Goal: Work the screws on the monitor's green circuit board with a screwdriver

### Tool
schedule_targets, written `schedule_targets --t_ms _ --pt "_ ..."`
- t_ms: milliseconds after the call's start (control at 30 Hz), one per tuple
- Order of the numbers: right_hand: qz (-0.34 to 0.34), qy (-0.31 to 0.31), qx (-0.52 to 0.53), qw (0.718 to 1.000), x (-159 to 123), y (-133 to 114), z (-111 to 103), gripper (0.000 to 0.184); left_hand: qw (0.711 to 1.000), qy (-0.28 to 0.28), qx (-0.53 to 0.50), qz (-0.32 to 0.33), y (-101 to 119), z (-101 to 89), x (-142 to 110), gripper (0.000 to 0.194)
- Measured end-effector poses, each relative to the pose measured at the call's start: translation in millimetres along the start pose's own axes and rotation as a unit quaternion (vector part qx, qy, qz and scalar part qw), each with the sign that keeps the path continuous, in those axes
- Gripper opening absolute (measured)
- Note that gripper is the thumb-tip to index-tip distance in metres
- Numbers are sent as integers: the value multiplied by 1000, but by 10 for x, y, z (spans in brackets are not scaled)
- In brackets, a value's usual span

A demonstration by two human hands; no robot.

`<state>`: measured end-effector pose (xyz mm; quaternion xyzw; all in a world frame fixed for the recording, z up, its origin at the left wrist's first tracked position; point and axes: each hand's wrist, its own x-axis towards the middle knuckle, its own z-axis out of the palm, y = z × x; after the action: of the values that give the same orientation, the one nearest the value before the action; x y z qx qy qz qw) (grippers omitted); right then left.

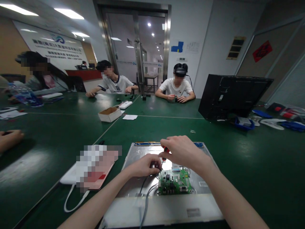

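A grey metal panel (140, 203), the back of a flat screen, lies on the green table in front of me. A green circuit board (175, 182) sits on its middle, with grey cables (145, 200) running toward me. My right hand (183, 151) grips a red-handled screwdriver (165, 150), its shaft pointing down at the board's left corner. My left hand (145, 165) rests on the panel beside that corner, fingers pinched at the screwdriver tip; whether it holds anything is hidden.
A white device with a cable (71, 178) lies left of the panel. A small cardboard box (109, 114) and white remote (125, 104) sit mid-table. A black monitor back (228, 95) stands at right. Three other people sit around the table; another's hand (9, 138) is at left.
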<state>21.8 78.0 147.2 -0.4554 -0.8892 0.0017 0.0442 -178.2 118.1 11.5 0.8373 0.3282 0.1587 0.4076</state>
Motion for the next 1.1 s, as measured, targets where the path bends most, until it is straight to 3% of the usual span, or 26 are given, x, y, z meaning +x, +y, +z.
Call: schedule_targets --t_ms 167,500,700,833,1000,1100 --pt "-63 -15 50 997 -86 9 -25 18 1000 0 -15 6 -39 17 26 12" --pt "-11 -29 18 999 -49 -22 -39 14 1000 4 -22 2 1 16 4 16" --pt "-69 -47 71 994 -126 27 -77 21 1000 9 4 1 21 1 15 11" --pt "-49 -40 46 997 -90 8 -58 16 1000 9 1 2 38 -4 11 10" --pt "24 -33 9 999 -23 -30 -21 17 1000 2 -17 7 21 5 0 14" --pt "4 -33 37 999 -48 -18 -23 19 1000 5 -9 6 -14 12 5 14"
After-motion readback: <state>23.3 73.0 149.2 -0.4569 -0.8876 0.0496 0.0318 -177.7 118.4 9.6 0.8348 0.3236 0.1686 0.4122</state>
